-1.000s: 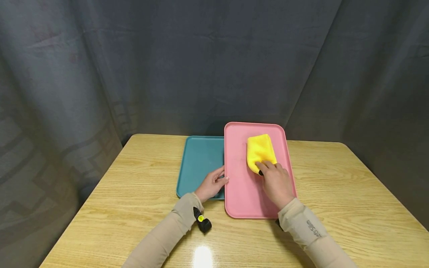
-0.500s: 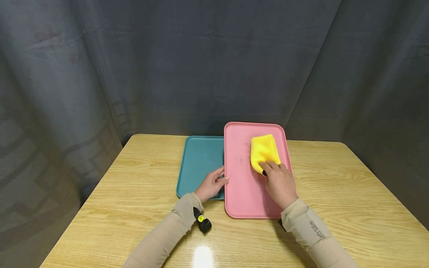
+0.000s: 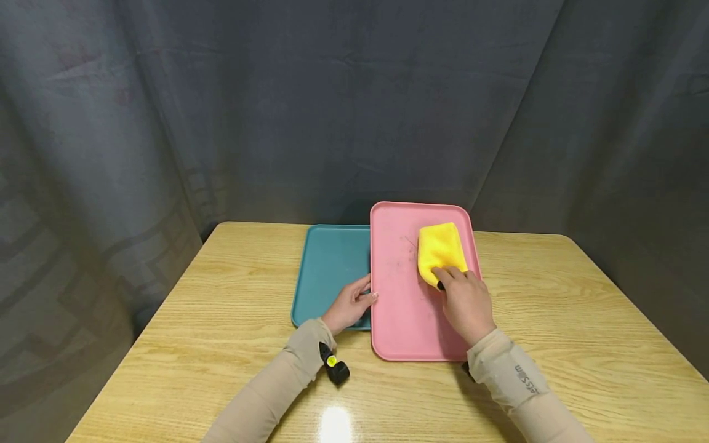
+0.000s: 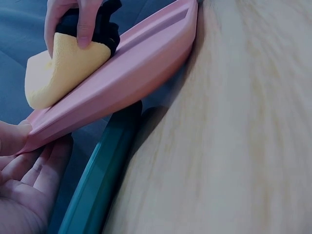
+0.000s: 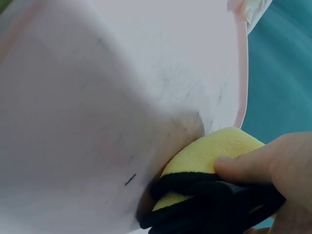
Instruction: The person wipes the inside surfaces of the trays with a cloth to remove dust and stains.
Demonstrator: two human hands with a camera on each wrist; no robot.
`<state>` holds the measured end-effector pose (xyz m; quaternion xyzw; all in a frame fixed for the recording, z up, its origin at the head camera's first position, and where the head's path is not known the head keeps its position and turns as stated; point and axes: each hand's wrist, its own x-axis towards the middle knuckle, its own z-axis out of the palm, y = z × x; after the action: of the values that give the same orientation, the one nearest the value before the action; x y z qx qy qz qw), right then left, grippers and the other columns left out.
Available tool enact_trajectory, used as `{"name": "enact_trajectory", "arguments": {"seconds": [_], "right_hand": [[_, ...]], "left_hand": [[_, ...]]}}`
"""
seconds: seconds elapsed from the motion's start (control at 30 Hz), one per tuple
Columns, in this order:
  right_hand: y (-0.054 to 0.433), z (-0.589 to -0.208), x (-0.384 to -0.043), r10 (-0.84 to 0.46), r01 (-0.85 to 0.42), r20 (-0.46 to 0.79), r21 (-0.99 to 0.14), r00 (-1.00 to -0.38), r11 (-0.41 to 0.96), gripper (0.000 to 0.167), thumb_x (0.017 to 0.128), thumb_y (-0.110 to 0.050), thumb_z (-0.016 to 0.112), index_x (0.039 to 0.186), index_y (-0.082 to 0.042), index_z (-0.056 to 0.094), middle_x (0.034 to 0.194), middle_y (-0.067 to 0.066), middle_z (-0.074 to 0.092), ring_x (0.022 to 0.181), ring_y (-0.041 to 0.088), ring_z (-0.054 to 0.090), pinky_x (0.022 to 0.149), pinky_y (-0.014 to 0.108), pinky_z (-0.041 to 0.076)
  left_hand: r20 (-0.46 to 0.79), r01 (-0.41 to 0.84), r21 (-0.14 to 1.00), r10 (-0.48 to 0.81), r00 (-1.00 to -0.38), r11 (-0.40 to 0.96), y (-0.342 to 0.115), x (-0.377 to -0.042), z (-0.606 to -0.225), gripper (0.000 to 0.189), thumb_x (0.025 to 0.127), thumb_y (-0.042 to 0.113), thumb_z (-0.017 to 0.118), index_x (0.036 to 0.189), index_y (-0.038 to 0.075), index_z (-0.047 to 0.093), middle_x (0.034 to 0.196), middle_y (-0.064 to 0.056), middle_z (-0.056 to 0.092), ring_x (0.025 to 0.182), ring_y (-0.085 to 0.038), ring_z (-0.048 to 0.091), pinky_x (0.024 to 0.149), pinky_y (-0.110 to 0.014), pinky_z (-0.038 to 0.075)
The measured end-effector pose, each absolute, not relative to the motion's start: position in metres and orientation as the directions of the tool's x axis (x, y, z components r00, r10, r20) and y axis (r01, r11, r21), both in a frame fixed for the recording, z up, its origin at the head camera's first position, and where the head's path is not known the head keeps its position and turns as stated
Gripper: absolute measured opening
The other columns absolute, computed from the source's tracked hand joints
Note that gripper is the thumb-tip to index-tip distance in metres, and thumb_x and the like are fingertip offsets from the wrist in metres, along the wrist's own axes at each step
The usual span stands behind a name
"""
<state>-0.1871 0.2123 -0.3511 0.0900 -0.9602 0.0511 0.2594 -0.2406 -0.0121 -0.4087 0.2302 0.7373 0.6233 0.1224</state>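
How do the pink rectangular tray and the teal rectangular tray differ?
The pink tray is tilted, its edge held by the left hand; the teal tray lies flat on the wooden table. The pink tray shows dark marks; the teal tray's visible part looks unmarked. Both have rounded corners and raised rims.

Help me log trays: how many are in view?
2: the pink tray, its edge pinched by the left hand, and the teal tray on the table, partly behind the pink one. Others may be hidden.

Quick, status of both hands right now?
Left hand: holding the pink tray by its edge.
Right hand: holding the yellow cloth.
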Motion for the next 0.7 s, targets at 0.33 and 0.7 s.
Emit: {"name": "enact_trajectory", "arguments": {"seconds": [0.33,0.7], "right_hand": [[0.2167,-0.3516,-0.1866,-0.139,-0.196,0.522,-0.055,-0.842,0.979,0.04,0.075,0.003,0.069,0.113,-0.006,0.065,0.109,0.016,0.066,0.086,0.039,0.059,0.066,0.05,0.052],[0.2202,-0.3516,-0.1852,-0.115,-0.173,0.505,-0.069,-0.855,0.982,0.039,0.076,0.002,0.068,0.114,-0.005,0.065,0.109,0.018,0.065,0.088,0.04,0.059,0.068,0.052,0.051]], "left_hand": [[0.103,0.181,0.977,0.493,-0.864,0.112,-0.0121,-0.2413,-0.4099,0.055,0.098,0.011,0.047,0.148,0.005,0.025,0.147,-0.022,0.036,0.13,-0.034,0.045,0.106,-0.038,0.044],[0.112,0.19,0.975,0.487,-0.866,0.112,-0.0119,-0.2408,-0.4099,0.055,0.098,0.011,0.047,0.147,0.003,0.025,0.146,-0.023,0.037,0.129,-0.035,0.045,0.106,-0.039,0.045]]}}
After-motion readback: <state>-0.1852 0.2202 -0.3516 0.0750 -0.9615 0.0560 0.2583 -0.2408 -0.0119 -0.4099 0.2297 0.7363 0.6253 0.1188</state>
